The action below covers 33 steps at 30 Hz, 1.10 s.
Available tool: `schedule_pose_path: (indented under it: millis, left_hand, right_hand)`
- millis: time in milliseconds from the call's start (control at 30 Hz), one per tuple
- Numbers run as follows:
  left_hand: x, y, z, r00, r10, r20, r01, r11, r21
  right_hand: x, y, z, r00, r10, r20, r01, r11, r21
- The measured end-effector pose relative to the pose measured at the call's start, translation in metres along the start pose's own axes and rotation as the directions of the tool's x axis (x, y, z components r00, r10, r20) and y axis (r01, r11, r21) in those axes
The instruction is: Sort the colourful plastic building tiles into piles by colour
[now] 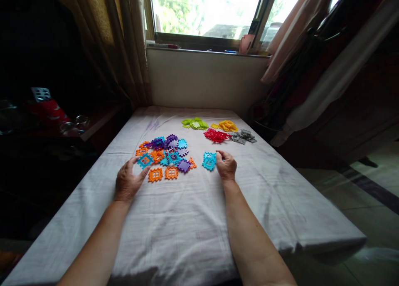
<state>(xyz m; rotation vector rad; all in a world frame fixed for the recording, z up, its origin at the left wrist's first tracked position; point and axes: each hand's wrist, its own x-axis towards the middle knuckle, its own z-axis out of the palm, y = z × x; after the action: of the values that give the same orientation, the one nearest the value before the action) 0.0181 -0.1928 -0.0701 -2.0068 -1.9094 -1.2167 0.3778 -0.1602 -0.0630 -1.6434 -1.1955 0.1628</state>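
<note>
My left hand (129, 180) grips a blue window-shaped interlocking tile (145, 161) between thumb and fingers, at the left edge of a mixed pile. That pile holds orange tiles (155, 175), purple tiles (184, 165) and more blue ones, some overlapping. Apart from it, to the right, a few blue tiles (208, 161) lie together. Right beside them is my right hand (226, 165), its fingers curled closed; whatever they hold, if anything, is hidden.
Sorted heaps lie toward the back right of the white-clothed table (174, 236): green tiles (195, 123), yellow tiles (228, 126), red tiles (216, 135) and grey tiles (243, 136). A window (205, 11) is beyond. Curtains (124, 40) hang left, clothes (299, 40) right.
</note>
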Motion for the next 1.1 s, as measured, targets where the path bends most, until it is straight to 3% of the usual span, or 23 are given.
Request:
schedule_pose_path:
  millis: [100, 200, 300, 400, 500, 600, 700, 833, 967, 1100]
  left_hand:
    - [-0.007, 0.030, 0.014, 0.977, 0.212, 0.023, -0.210, 0.975, -0.066]
    - [-0.013, 0.059, 0.029, 0.929, 0.368, 0.041, -0.363, 0.927, -0.097]
    - [-0.014, 0.078, 0.040, 0.900, 0.431, 0.069, -0.420, 0.898, -0.127]
    - [-0.013, 0.086, 0.047, 0.895, 0.432, 0.106, -0.414, 0.897, -0.157]
    - [-0.013, 0.090, 0.053, 0.897, 0.411, 0.164, -0.387, 0.908, -0.161]
    - [-0.015, 0.095, 0.057, 0.882, 0.389, 0.266, -0.372, 0.921, -0.112]
    - [-0.017, 0.101, 0.059, 0.829, 0.396, 0.395, -0.412, 0.910, -0.048]
    - [-0.017, 0.104, 0.052, 0.786, 0.417, 0.456, -0.451, 0.892, -0.038]
    - [-0.018, 0.092, 0.037, 0.785, 0.457, 0.418, -0.482, 0.875, -0.052]
    - [-0.018, 0.072, 0.022, 0.798, 0.471, 0.376, -0.490, 0.870, -0.050]
  right_hand:
    - [-0.010, -0.011, 0.007, 0.984, -0.117, 0.130, 0.103, 0.988, 0.112]
    - [-0.024, -0.024, 0.014, 0.924, -0.238, 0.299, 0.168, 0.956, 0.241]
    - [-0.036, -0.034, 0.022, 0.854, -0.281, 0.437, 0.138, 0.933, 0.332]
    - [-0.041, -0.037, 0.027, 0.819, -0.287, 0.497, 0.087, 0.918, 0.386]
    - [-0.036, -0.035, 0.026, 0.831, -0.269, 0.487, 0.055, 0.910, 0.410]
    - [-0.018, -0.025, 0.015, 0.911, -0.169, 0.377, 0.021, 0.931, 0.365]
    - [0.005, -0.004, -0.005, 0.976, 0.026, 0.215, -0.083, 0.963, 0.257]
    - [0.025, 0.022, -0.026, 0.965, 0.196, 0.174, -0.215, 0.972, 0.096]
    - [0.026, 0.030, -0.031, 0.945, 0.190, 0.265, -0.180, 0.982, -0.065]
    - [0.022, 0.029, -0.026, 0.942, 0.187, 0.277, -0.133, 0.970, -0.205]
